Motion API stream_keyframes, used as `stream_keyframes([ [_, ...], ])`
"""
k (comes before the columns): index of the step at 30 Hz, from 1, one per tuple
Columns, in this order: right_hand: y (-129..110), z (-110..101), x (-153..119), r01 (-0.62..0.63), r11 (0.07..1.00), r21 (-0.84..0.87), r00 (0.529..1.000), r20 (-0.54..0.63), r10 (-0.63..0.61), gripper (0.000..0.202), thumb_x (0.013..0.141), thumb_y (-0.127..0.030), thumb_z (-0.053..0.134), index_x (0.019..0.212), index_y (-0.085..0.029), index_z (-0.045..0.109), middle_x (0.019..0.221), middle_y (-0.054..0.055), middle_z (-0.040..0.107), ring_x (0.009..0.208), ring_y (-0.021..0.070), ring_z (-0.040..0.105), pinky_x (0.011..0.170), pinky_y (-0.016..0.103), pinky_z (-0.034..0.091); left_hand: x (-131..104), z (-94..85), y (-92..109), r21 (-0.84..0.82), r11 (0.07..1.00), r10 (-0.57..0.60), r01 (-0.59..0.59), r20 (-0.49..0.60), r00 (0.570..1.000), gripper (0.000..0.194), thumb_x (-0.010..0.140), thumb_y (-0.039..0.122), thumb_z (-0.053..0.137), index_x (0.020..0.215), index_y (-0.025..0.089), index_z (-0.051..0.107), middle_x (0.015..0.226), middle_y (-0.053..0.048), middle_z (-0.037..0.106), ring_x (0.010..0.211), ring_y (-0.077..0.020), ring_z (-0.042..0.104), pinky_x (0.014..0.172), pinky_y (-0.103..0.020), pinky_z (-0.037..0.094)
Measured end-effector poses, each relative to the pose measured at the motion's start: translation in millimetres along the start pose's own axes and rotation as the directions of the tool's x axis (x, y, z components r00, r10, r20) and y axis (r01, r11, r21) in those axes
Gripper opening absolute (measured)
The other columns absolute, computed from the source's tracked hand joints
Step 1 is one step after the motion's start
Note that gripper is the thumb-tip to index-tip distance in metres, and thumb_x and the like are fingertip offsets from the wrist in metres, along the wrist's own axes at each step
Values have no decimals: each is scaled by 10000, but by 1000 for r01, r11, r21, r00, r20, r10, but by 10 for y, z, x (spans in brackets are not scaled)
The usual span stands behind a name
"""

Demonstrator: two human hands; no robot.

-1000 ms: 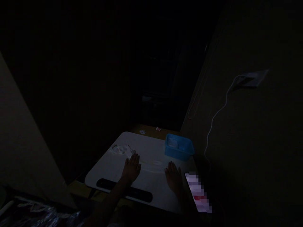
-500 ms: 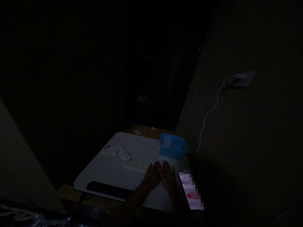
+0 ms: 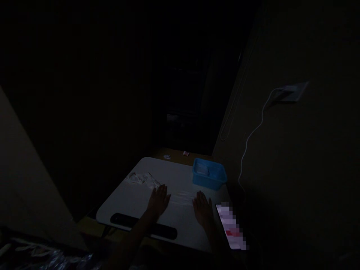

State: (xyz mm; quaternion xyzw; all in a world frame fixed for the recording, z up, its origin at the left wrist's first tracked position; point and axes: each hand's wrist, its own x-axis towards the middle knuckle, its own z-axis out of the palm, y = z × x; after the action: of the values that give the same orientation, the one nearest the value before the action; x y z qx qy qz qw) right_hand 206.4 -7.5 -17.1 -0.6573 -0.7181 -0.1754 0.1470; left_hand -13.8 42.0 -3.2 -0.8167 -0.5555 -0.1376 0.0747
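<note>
My left hand [image 3: 159,200] lies flat, fingers stretched out, near the middle of a white folding table [image 3: 132,206]. Farther right, my right hand [image 3: 202,208] is also flat with its fingers extended. Between them stretches a pale, thin, wrinkled strip [image 3: 182,197], perhaps clear film; the dim light hides its exact kind. A crumpled whitish piece [image 3: 143,180], like cloth or plastic, rests just beyond my left fingertips. Behind my right hand stands a blue plastic basket [image 3: 209,182] with a clear container [image 3: 201,170] inside.
A lit phone [image 3: 230,227] lies at the right edge, its screen blurred. A white cable [image 3: 247,140] hangs from a wall socket [image 3: 294,92]. Small scraps [image 3: 167,157] and a pinkish item [image 3: 186,153] lie behind the table. A dark slot [image 3: 143,226] runs along its front.
My hands were side by side over the strip's right end. Now they are apart: my left hand has swept left along the strip, while my right stays near its place. The view has shifted slightly.
</note>
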Motion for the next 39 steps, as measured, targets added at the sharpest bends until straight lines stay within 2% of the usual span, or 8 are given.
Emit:
stream_keyframes([
  [4, -7, -13, 6, -22, 1000, 3, 999, 49, 22, 430, 897, -283, 178, 1189, -167, 472, 1302, 103, 387, 1217, 231, 317, 980, 490, 163, -58, -69, -300, 32, 999, -7, 6, 24, 1000, 467, 874, 330, 207, 1274, 146, 364, 1352, -87, 309, 1241, -218, 279, 980, -458, 219],
  [8, 0, -22, 34, -45, 999, 3, 995, 85, 44, 460, 893, -315, 167, 1223, -135, 432, 1317, 114, 362, 1227, 233, 299, 981, 483, 177, -72, -96, -271, 23, 999, -23, 22, 33, 999, 471, 870, 328, 219, 1276, 137, 360, 1349, -94, 314, 1235, -222, 288, 977, -455, 232],
  [13, -117, -63, 80, -211, 977, -36, 977, 33, 212, 512, 874, -334, 192, 1265, -49, 356, 1336, 164, 312, 1245, 260, 253, 1008, 488, 93, -81, -134, -229, 20, 999, -28, 27, 26, 999, 467, 866, 302, 226, 1270, 113, 368, 1344, -104, 321, 1235, -224, 289, 976, -456, 236],
  [20, -967, -221, 235, 81, 975, 209, 985, 132, -110, 504, 887, -382, 130, 1316, -155, 265, 1382, 49, 246, 1286, 183, 136, 1035, 441, 33, -72, -93, -255, 28, 999, -24, 23, 25, 999, 462, 861, 288, 239, 1274, 123, 361, 1341, -105, 328, 1233, -231, 292, 970, -469, 239],
  [24, -1235, -233, 309, 111, 953, 283, 964, 202, -173, 526, 889, -398, 70, 1313, -160, 269, 1371, 63, 274, 1283, 173, 148, 1031, 450, 27, -67, -74, -273, 28, 1000, -7, 6, 49, 999, 462, 859, 274, 247, 1276, 107, 353, 1346, -110, 314, 1241, -229, 277, 973, -469, 234],
  [28, -1081, -171, 303, 55, 962, 268, 970, 213, -115, 525, 891, -390, 82, 1314, -138, 266, 1372, 77, 264, 1282, 169, 151, 1030, 443, 25, -64, -84, -272, 12, 1000, -16, 16, 30, 999, 469, 858, 297, 251, 1276, 114, 355, 1341, -107, 328, 1235, -227, 289, 974, -465, 235],
  [34, -418, -108, 190, -39, 992, 124, 977, 213, 12, 495, 890, -342, 132, 1286, -117, 327, 1361, 98, 283, 1264, 201, 216, 1017, 455, 83, -74, -104, -258, 1, 1000, -15, 15, 26, 1000, 469, 859, 303, 241, 1274, 123, 363, 1340, -102, 331, 1235, -230, 288, 972, -467, 238],
  [39, -17, -25, 66, -67, 998, 12, 992, 105, 66, 477, 893, -331, 152, 1226, -128, 427, 1315, 117, 364, 1235, 228, 283, 1000, 486, 111, -82, -121, -253, 3, 1000, -15, 15, 13, 1000, 467, 860, 305, 236, 1273, 132, 367, 1339, -103, 332, 1233, -230, 292, 976, -463, 231],
])
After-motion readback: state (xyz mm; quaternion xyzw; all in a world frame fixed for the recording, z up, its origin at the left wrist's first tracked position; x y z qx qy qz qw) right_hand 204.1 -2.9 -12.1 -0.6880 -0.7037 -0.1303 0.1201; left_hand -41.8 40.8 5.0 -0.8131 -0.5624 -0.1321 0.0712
